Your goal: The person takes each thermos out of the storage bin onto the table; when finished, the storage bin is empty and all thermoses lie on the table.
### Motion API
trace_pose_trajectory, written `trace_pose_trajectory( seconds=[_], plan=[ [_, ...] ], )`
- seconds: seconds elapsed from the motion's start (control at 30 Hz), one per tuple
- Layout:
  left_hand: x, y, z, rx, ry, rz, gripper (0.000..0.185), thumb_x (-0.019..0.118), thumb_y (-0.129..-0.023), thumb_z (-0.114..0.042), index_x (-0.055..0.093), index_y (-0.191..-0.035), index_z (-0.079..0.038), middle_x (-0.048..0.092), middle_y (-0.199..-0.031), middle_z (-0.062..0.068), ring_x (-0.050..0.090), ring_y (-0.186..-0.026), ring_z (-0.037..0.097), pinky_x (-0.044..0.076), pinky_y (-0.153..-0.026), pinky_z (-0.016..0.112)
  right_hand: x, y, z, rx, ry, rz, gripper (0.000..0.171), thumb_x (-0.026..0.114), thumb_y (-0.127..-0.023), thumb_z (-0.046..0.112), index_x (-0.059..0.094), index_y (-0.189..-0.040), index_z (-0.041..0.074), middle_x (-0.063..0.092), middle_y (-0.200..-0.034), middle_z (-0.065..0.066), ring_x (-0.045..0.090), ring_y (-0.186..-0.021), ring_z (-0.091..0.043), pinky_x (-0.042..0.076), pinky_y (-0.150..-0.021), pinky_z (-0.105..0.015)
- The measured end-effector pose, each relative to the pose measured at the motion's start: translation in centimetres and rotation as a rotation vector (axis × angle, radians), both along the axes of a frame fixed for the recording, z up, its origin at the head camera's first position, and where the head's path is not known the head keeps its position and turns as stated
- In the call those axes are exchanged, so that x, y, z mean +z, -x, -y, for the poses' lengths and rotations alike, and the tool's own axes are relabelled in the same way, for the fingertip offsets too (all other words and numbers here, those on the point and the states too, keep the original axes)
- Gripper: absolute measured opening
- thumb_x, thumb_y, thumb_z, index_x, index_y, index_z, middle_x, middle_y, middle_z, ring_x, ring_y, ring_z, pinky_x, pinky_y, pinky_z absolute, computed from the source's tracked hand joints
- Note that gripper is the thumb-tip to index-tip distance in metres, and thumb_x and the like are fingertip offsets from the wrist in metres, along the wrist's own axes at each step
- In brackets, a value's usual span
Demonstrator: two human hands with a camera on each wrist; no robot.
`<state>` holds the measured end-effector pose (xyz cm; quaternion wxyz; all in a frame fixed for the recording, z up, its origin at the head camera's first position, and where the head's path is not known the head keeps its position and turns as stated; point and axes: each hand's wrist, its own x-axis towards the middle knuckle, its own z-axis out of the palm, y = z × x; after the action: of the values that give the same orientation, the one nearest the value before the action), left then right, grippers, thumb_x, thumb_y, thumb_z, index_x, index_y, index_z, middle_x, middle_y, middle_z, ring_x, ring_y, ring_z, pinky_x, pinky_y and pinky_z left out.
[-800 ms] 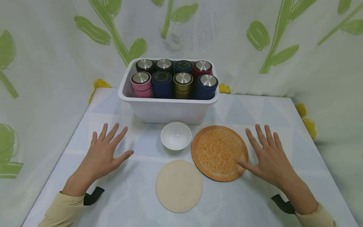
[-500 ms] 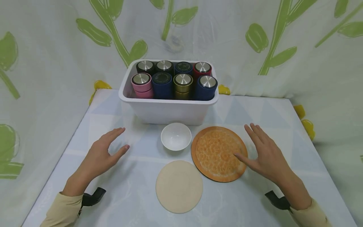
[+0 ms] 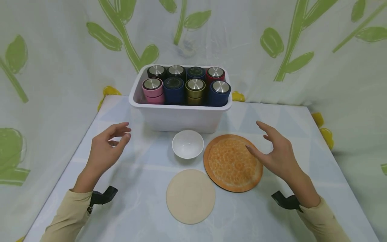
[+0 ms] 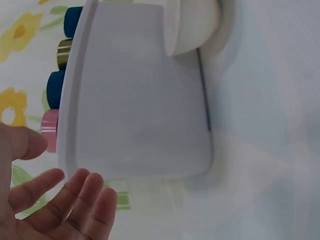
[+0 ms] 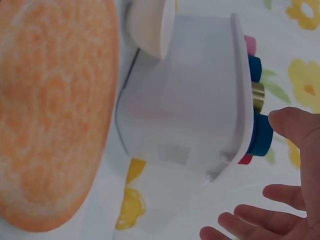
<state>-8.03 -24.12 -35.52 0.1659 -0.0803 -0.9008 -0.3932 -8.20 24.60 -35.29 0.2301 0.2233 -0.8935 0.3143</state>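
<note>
My left hand [image 3: 110, 143] hovers above the table, left of the white bowl [image 3: 187, 144], fingers loosely curled and holding nothing. My right hand [image 3: 272, 151] is raised over the right edge of the orange round mat [image 3: 229, 163], fingers spread and relaxed, empty. A beige round mat [image 3: 190, 196] lies in front of the bowl. Behind them stands a white bin [image 3: 180, 116] with several coloured canisters [image 3: 195, 89] upright inside. The left wrist view shows the bin's wall [image 4: 140, 95] and my fingers [image 4: 75, 200]; the right wrist view shows the bin [image 5: 190, 100] and orange mat [image 5: 50, 110].
A pale tablecloth [image 3: 136, 208] covers the table, and a leaf-print curtain [image 3: 60, 50] hangs behind and on both sides. Black wrist straps [image 3: 104, 196] sit at both cuffs. The table's left and right edges lie close to my forearms.
Both hands have lifted off the table and drawn forward toward the bin. The left fingers went from flat and spread to loosely curled; the right hand tilted upward.
</note>
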Motion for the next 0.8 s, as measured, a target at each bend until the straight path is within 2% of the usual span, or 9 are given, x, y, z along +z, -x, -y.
trace_pose_trajectory(
  seconds=[0.13, 0.4, 0.8],
  plan=[
    [1.0, 1.1, 0.2, 0.061, -0.072, 0.028, 0.035, 0.06, -0.1, -0.02, 0.062, -0.132, -0.008, 0.069, -0.111, 0.009, 0.059, -0.089, -0.002, 0.05, -0.066, 0.01, 0.7, 0.7, 0.7, 0.002, 0.024, 0.009, 0.078, 0.088, -0.072, 0.008, 0.054, -0.141, 0.003, 0.058, -0.14, -0.012, 0.057, -0.122, -0.032, 0.056, -0.086, -0.05],
    [2.7, 3.3, 0.6, 0.023, -0.157, 0.051, 0.036, 0.055, -0.102, -0.018, 0.06, -0.134, -0.003, 0.065, -0.115, 0.019, 0.061, -0.087, -0.003, 0.054, -0.064, 0.013, 1.8, 2.2, 2.1, 0.031, 0.061, -0.013, 0.075, 0.087, -0.074, 0.007, 0.054, -0.141, 0.002, 0.057, -0.14, -0.012, 0.058, -0.122, -0.031, 0.057, -0.084, -0.047],
    [5.6, 5.5, 1.7, 0.091, -0.173, 0.109, 0.04, 0.057, -0.101, -0.025, 0.059, -0.135, -0.003, 0.06, -0.121, 0.015, 0.06, -0.091, 0.003, 0.054, -0.066, 0.013, 4.6, 4.8, 4.6, 0.074, 0.082, -0.034, 0.071, 0.085, -0.079, 0.012, 0.053, -0.141, 0.0, 0.056, -0.142, -0.013, 0.054, -0.127, -0.03, 0.056, -0.088, -0.049]
  ],
)
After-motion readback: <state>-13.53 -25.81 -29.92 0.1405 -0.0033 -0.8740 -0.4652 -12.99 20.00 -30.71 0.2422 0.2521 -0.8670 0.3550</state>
